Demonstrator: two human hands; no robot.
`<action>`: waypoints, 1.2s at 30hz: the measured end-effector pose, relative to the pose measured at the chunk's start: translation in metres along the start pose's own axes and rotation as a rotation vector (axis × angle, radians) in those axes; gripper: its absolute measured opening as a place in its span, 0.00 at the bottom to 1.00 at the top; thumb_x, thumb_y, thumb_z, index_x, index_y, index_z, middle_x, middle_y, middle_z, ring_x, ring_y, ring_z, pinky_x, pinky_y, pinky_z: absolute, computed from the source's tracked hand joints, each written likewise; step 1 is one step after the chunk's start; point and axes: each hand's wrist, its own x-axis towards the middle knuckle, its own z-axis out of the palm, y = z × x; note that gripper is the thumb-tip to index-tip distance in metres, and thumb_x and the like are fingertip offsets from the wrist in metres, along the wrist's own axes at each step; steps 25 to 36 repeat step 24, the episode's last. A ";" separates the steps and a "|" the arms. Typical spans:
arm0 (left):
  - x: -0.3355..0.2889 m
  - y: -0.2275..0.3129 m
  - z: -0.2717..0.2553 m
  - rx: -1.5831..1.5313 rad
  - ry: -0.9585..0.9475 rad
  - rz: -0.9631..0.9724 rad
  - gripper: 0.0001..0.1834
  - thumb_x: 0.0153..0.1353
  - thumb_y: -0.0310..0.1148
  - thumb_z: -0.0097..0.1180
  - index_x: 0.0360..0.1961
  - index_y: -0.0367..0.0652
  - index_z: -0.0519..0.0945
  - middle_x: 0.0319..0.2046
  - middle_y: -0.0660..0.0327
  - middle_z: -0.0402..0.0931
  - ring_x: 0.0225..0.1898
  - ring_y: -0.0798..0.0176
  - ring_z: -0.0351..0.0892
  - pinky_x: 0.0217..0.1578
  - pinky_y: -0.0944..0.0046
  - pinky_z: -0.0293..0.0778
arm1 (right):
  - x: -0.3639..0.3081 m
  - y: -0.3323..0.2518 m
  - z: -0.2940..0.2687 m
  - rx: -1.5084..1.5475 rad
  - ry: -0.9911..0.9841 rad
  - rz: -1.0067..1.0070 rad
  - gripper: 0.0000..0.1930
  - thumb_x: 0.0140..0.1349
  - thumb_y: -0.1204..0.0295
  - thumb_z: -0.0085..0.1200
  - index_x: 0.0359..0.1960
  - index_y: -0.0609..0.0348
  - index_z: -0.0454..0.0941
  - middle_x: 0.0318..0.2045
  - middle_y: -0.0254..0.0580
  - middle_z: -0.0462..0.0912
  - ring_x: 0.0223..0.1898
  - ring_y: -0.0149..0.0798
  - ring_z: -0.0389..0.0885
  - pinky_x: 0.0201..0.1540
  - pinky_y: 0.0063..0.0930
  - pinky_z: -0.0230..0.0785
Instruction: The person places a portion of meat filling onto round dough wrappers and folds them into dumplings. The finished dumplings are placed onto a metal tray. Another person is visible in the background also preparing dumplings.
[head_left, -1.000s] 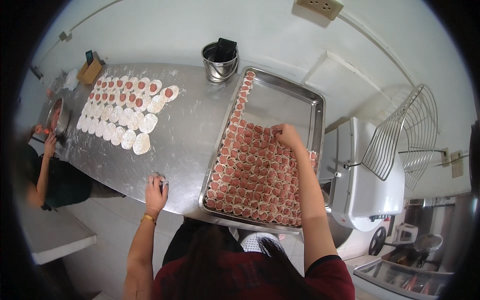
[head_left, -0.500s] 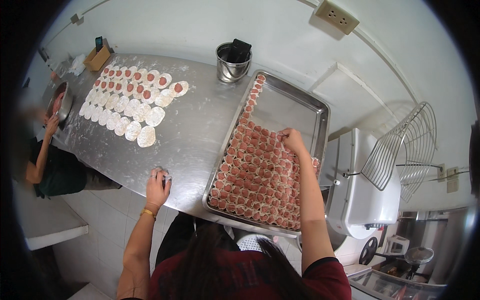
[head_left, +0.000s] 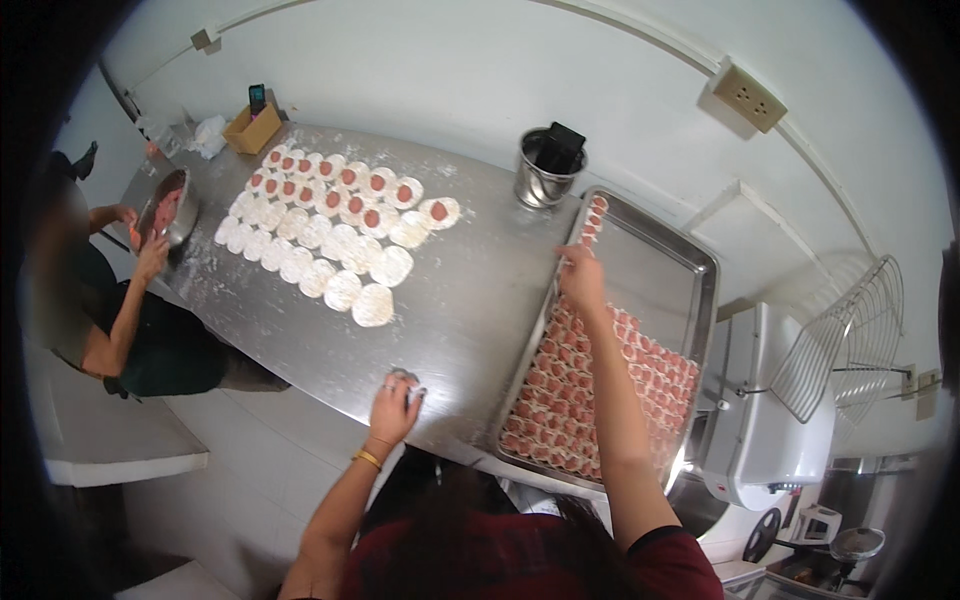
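Observation:
My left hand (head_left: 397,405) rests at the table's front edge, fingers curled; something small and dark shows by the thumb, too small to name. My right hand (head_left: 580,278) is over the left rim of a large metal tray (head_left: 706,290), fingers drawn together and pointing left; whatever they hold, if anything, is hidden. Rows of small dumplings (head_left: 560,400) with pink meat tops fill the tray's near part, and a short line of them runs up its left side. To the left, round dough wrappers (head_left: 372,306) lie in rows, the far rows topped with meat balls (head_left: 438,211).
A metal bucket (head_left: 545,188) with a black object inside stands behind the tray. At left, a co-worker's hands (head_left: 150,255) are at a bowl of meat (head_left: 185,222). A cardboard box (head_left: 252,130) sits at the back. Right of the tray are a white machine (head_left: 765,400) and a wire guard (head_left: 835,320).
My right hand has moved from the dumplings in mid-tray leftward to the tray's left rim. My left hand stays at the table edge. The whole view has shifted.

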 end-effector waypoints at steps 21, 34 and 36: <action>-0.002 -0.014 0.002 -0.137 -0.123 0.065 0.13 0.53 0.30 0.55 0.40 0.41 0.73 0.41 0.49 0.73 0.44 0.44 0.74 0.45 0.51 0.71 | -0.035 -0.093 0.157 -0.423 -0.149 0.105 0.22 0.54 0.63 0.57 0.50 0.60 0.73 0.55 0.40 0.71 0.59 0.45 0.66 0.62 0.54 0.54; -0.001 -0.023 0.009 -0.159 -0.058 0.124 0.12 0.56 0.33 0.56 0.41 0.44 0.73 0.40 0.48 0.72 0.44 0.45 0.73 0.42 0.51 0.71 | -0.094 -0.110 0.139 -0.409 -0.316 0.145 0.29 0.51 0.60 0.60 0.55 0.58 0.71 0.57 0.44 0.69 0.64 0.44 0.61 0.66 0.56 0.47; -0.001 -0.023 0.009 -0.159 -0.058 0.124 0.12 0.56 0.33 0.56 0.41 0.44 0.73 0.40 0.48 0.72 0.44 0.45 0.73 0.42 0.51 0.71 | -0.094 -0.110 0.139 -0.409 -0.316 0.145 0.29 0.51 0.60 0.60 0.55 0.58 0.71 0.57 0.44 0.69 0.64 0.44 0.61 0.66 0.56 0.47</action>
